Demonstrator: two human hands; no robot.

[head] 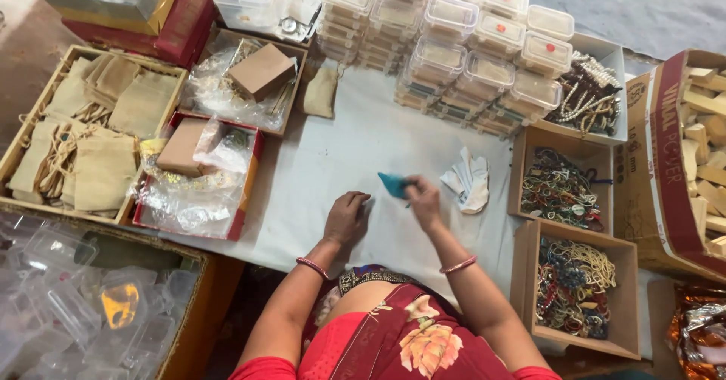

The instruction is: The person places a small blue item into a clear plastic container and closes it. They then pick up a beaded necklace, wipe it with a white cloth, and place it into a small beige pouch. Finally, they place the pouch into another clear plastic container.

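We're working over a pale cloth (340,168) at frame centre, ringed by bead boxes (561,187) and stacked clear tubs (461,47). Our right hand (423,202) is pinching a teal piece (393,185) at its left fingertips; our left hand (346,217) is resting loosely curled, holding nothing.

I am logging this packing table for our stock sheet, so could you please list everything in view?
Cloth sheet: one, pale grey, under it all.
Drawstring pouches: many, beige, in the tray at far left.
Clear lidded boxes: many, stacked at top centre, some with red dots.
Bead strings: tangled, mixed colours, in cardboard boxes at right.
Wooden blocks: many, pale, in the carton at far right.
Empty clear boxes: many, bottom left.
Crumpled paper: one, white, right of the hands.
Teal piece: one, held above the cloth.
Left hand: resting on the cloth, empty.
Right hand: its grip pinches the teal piece.
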